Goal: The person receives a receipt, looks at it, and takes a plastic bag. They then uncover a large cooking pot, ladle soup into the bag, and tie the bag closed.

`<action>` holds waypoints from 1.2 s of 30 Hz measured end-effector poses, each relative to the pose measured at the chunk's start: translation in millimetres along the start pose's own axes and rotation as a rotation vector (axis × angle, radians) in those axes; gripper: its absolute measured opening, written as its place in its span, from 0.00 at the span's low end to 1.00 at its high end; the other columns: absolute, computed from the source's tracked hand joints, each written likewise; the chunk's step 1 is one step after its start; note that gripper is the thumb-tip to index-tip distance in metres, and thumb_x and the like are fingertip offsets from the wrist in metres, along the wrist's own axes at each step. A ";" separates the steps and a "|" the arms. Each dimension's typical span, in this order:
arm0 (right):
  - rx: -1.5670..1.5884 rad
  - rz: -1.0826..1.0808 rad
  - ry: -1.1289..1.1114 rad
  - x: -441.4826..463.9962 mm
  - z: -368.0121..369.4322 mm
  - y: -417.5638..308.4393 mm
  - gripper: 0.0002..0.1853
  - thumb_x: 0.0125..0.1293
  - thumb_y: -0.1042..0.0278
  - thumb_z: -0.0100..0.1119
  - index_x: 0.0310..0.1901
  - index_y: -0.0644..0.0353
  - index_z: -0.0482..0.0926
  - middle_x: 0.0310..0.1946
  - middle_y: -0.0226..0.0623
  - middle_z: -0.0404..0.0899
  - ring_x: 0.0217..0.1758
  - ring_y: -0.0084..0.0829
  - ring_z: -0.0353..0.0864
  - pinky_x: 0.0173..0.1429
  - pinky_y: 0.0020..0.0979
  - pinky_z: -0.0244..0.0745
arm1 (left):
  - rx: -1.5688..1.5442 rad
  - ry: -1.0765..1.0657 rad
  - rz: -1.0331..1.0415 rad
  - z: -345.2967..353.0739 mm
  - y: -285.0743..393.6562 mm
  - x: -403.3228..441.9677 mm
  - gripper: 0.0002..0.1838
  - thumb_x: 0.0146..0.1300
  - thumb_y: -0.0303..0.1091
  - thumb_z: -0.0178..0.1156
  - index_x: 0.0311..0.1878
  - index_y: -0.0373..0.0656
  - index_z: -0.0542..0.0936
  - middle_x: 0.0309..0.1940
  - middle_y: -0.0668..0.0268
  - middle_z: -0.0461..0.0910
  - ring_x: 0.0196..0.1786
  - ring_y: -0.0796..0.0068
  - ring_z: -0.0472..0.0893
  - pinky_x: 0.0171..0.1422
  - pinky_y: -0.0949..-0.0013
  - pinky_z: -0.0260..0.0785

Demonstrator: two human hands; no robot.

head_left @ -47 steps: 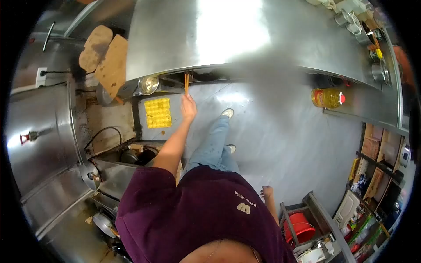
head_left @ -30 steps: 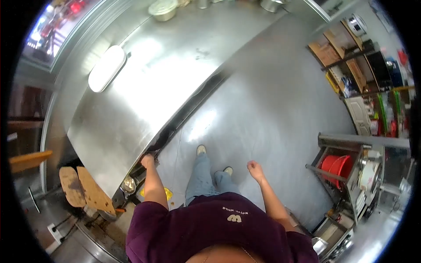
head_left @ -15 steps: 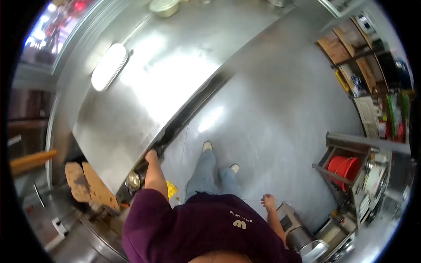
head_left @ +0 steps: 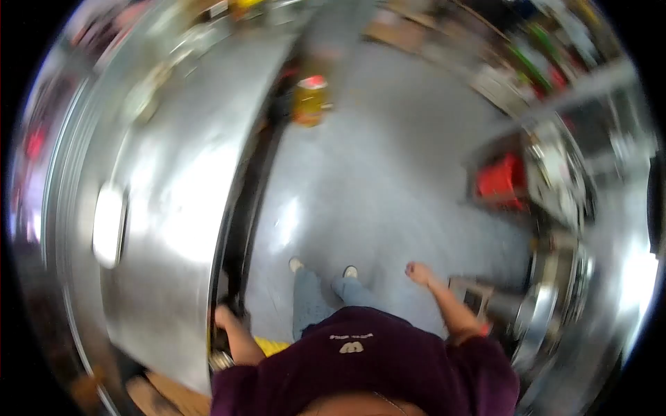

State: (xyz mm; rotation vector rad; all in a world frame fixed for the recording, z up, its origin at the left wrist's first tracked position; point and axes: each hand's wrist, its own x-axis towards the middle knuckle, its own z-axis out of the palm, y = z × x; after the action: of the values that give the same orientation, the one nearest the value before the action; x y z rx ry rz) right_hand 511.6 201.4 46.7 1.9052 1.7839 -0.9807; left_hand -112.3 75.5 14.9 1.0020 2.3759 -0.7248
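Observation:
At the near end of the long steel counter (head_left: 184, 166), my left hand (head_left: 222, 317) is at the edge, over the dark gap below the top. Its fingers are hidden and smeared, so whatever it holds does not show. Out to the other side, my right hand (head_left: 417, 272) hangs over the grey floor, loosely curled, with nothing visible in it and touching nothing. A blurred metal bowl (head_left: 220, 360) sits just below my left hand. Yellow egg tray (head_left: 270, 346) shows partly beside my left forearm.
A white oblong lidded box (head_left: 109, 225) lies on the counter. An oil bottle (head_left: 310, 102) stands by the counter's far end. On the right are a red bucket (head_left: 501, 182) in a metal rack and a steel appliance (head_left: 534, 312). Cardboard (head_left: 170, 395) lies at the lower left.
The view has swung right, bringing the oil bottle back into sight. Chopsticks seen in my left hand at first no longer show. That hand moved to the counter edge; my right arm has swung outward.

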 end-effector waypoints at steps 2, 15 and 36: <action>-0.272 -0.055 0.066 -26.1 -65.6 -8.4 0.14 0.55 0.55 0.51 0.37 0.54 0.75 0.33 0.42 0.78 0.41 0.43 0.77 0.41 0.42 0.72 | -0.076 0.255 -0.137 21.3 -2.0 15.6 0.12 0.56 0.37 0.51 0.28 0.41 0.80 0.28 0.56 0.80 0.30 0.57 0.80 0.29 0.58 0.73; 0.457 0.460 0.412 -135.7 97.9 226.8 0.17 0.54 0.54 0.51 0.37 0.56 0.80 0.38 0.45 0.78 0.43 0.45 0.76 0.51 0.42 0.69 | -0.811 -0.067 0.618 -17.9 331.7 36.5 0.09 0.50 0.30 0.49 0.26 0.35 0.75 0.13 0.59 0.73 0.16 0.63 0.73 0.22 0.58 0.65; 0.915 0.161 0.491 30.1 0.0 378.9 0.14 0.57 0.61 0.53 0.22 0.64 0.76 0.16 0.40 0.74 0.19 0.38 0.71 0.27 0.37 0.66 | -0.360 0.443 1.234 -309.8 700.9 -97.0 0.17 0.57 0.43 0.51 0.36 0.35 0.75 0.32 0.50 0.78 0.38 0.55 0.78 0.40 0.57 0.69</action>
State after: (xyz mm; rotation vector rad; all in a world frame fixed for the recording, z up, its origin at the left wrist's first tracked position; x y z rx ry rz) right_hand 877.8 168.4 -49.7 3.0011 1.4581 -1.5366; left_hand 410.8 636.7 104.5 2.1980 1.5394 0.4009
